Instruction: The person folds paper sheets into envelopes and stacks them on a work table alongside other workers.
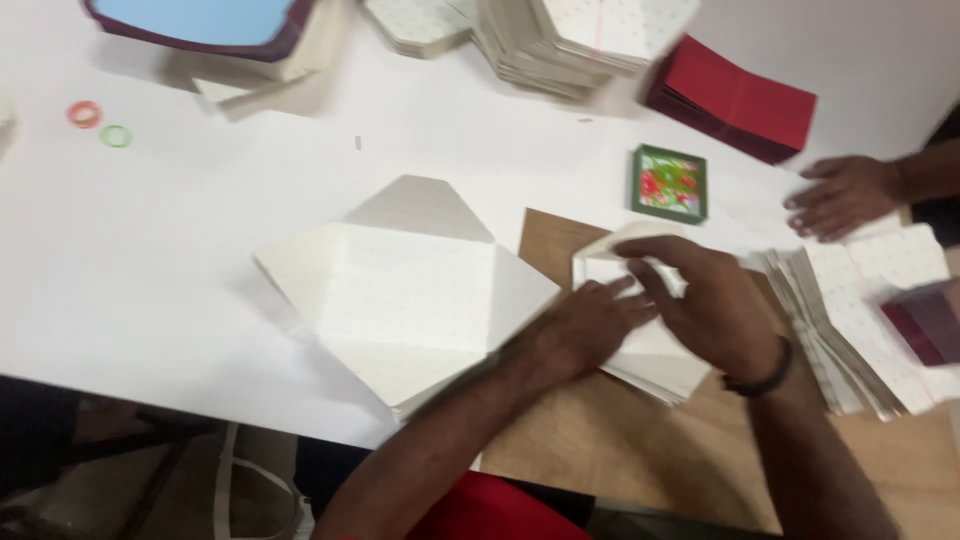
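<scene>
Both hands (640, 310) on folded envelope (650, 350)

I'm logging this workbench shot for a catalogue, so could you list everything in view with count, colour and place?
open envelope: one, cream, table centre
envelope stack: one, cream, under both hands
fanned envelopes: one pile, cream, right
red card stack: one, dark red, top right
small framed picture: one, green border, centre right
rubber bands: two, orange and green, top left
wooden board: one, brown, below the stack
other person's hand: one, right edge
left hand: flat on stack
right hand: folding a flap
</scene>
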